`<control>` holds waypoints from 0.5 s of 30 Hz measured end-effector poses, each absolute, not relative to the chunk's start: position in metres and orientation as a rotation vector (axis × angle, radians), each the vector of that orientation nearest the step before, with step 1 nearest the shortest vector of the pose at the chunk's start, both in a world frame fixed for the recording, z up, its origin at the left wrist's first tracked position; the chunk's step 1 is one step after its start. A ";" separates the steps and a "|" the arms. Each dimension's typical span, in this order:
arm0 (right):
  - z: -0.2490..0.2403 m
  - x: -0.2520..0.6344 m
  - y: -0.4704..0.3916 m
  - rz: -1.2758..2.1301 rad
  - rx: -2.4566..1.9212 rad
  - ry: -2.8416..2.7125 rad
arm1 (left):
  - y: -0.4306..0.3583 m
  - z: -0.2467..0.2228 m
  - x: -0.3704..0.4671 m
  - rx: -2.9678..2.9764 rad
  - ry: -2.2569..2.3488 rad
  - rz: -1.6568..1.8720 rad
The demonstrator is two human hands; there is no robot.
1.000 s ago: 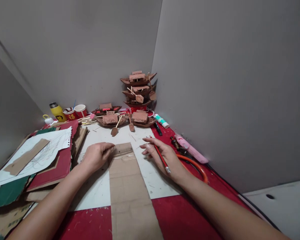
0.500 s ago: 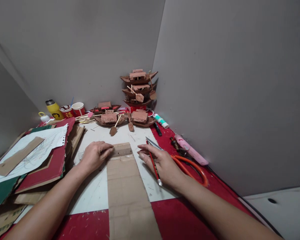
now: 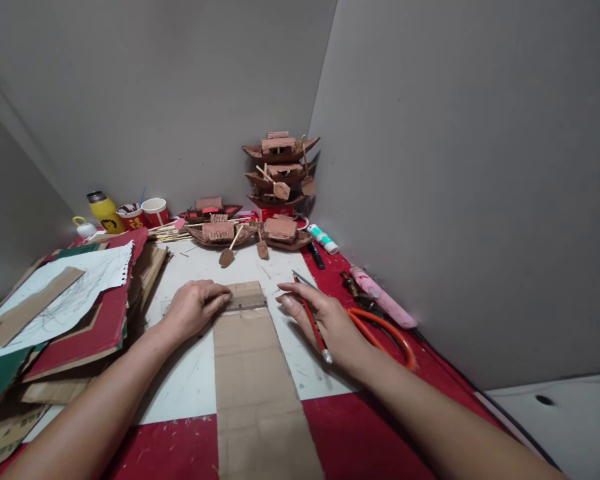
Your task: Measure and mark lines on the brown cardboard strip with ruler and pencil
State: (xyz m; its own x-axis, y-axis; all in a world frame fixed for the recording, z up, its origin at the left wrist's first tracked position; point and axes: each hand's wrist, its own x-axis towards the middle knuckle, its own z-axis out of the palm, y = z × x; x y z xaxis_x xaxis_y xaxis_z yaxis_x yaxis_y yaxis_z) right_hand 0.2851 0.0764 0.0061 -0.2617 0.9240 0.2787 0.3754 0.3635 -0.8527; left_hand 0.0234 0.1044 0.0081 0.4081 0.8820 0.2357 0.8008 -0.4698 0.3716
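A long strip of brown cardboard (image 3: 260,393) runs from the near edge up the middle of the work surface. Across its far end lies a clear ruler (image 3: 247,301), and my left hand (image 3: 195,308) holds the ruler's left part with thumb and fingers pressed together. Just right of the strip, my right hand (image 3: 325,327) has a red and black pencil (image 3: 314,327) between its fingers, tip pointing away and eraser end toward me. Scissors (image 3: 305,280) lie partly behind the right hand, their blades showing beyond the fingers.
Model boats (image 3: 280,230) stand at the back, some stacked. Stacked cardboard and paper (image 3: 100,273) fill the left. On the right lie an orange loop (image 3: 395,333), a pink roll (image 3: 383,298) and a black marker (image 3: 316,255). Cups (image 3: 155,212) and a yellow bottle (image 3: 105,212) stand at back left.
The ruler has shifted slightly toward me on the cardboard, showing more of the strip's far end. My right hand and the pencil have moved slightly right. The view has shifted a little.
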 end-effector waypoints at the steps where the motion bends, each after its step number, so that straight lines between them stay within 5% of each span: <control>1: 0.006 0.285 0.076 0.854 -1.140 -1.814 | 0.105 0.008 0.024 2.462 1.494 0.595; 15: 0.020 0.279 0.067 1.188 -1.105 -1.436 | 0.107 0.001 0.022 2.420 1.459 0.634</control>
